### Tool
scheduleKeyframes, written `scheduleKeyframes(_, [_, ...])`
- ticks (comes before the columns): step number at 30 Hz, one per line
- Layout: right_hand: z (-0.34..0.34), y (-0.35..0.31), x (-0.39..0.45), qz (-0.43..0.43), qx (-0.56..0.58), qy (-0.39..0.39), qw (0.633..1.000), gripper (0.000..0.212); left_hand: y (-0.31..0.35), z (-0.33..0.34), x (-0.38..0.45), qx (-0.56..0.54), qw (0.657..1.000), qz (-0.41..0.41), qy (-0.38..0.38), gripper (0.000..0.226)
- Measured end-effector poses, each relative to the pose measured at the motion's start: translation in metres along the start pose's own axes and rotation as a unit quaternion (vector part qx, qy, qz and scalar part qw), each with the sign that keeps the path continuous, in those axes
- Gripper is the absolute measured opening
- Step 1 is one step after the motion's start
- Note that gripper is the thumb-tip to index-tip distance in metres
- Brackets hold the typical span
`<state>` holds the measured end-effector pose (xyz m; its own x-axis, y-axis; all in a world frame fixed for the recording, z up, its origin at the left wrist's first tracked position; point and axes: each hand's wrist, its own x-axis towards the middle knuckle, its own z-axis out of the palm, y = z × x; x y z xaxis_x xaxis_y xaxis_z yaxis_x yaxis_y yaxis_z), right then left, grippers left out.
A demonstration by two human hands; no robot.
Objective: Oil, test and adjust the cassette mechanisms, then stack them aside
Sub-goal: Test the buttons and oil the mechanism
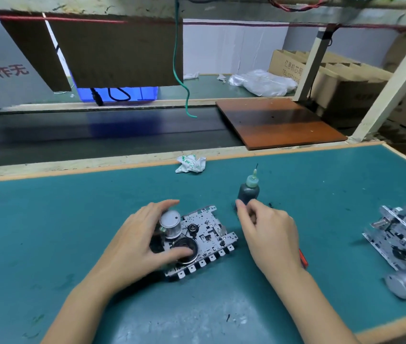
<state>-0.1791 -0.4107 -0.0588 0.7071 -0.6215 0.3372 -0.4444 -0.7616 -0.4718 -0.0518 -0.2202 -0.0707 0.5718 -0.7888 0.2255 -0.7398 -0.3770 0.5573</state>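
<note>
A metal cassette mechanism (209, 232) with a silver motor and a black flywheel lies on the green mat (72, 219) in front of me. My left hand (142, 242) grips its left side, thumb on the flywheel. A small dark oil bottle (248, 189) with a pale needle nozzle stands upright just beyond it. My right hand (269, 232) is at the bottle's base, fingertips curled and touching or nearly touching it; whether it grips the bottle I cannot tell. A stack of several finished mechanisms (405, 247) rests at the right edge.
A crumpled tissue (190, 164) lies at the mat's far edge. Behind it runs a dark conveyor belt (97, 135) with a brown board (278, 122). A green wire (184, 95) hangs down. A red-handled tool (303, 259) peeks out under my right wrist. Cardboard boxes (321, 70) stand at the far right.
</note>
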Motion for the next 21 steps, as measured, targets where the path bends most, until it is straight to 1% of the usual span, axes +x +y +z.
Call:
scheduleKeyframes(2, [-0.003,-0.002,-0.015,0.054,-0.040,-0.054,0.996,0.050,-0.001,-0.002,0.001,0.022,0.999,0.012,0.045,0.043])
scheduleKeyframes(3, [-0.002,-0.004,-0.024,0.081,-0.038,-0.095,0.991,0.053,-0.001,-0.004,0.001,0.025,0.998,0.018,0.055,0.037])
scheduleKeyframes(5, [0.003,-0.010,-0.041,0.120,0.010,-0.167,0.979,0.057,-0.001,-0.006,0.000,0.009,0.998,0.020,0.052,0.032])
scheduleKeyframes(6, [0.006,-0.013,-0.047,0.125,0.035,-0.183,0.974,0.057,-0.001,-0.007,0.000,-0.008,0.999,0.017,0.041,0.033])
scheduleKeyframes(9, [0.011,-0.020,-0.052,0.120,0.080,-0.184,0.972,0.055,-0.001,-0.010,-0.002,-0.062,0.998,0.003,-0.007,0.034])
scheduleKeyframes(12, [0.009,-0.020,-0.050,0.161,0.199,-0.200,0.946,0.042,0.001,-0.014,-0.005,-0.081,0.996,-0.002,-0.028,0.034])
scheduleKeyframes(14, [0.002,-0.020,-0.049,0.178,0.251,-0.184,0.933,0.035,0.010,-0.015,-0.007,-0.085,0.996,0.009,-0.011,0.034])
scheduleKeyframes(16, [-0.011,-0.020,-0.047,0.182,0.283,-0.137,0.932,0.031,0.025,-0.015,-0.008,-0.087,0.995,0.032,0.021,0.035])
scheduleKeyframes(18, [-0.030,-0.017,-0.042,0.157,0.266,-0.064,0.949,0.032,0.044,-0.013,-0.008,-0.076,0.993,0.070,0.053,0.038])
scheduleKeyframes(20, [-0.053,-0.014,-0.036,0.105,0.225,0.015,0.969,0.036,0.064,-0.011,-0.005,-0.056,0.988,0.117,0.081,0.039])
scheduleKeyframes(21, [-0.063,-0.012,-0.033,0.085,0.216,0.050,0.971,0.037,0.075,-0.009,-0.002,-0.047,0.984,0.141,0.093,0.038])
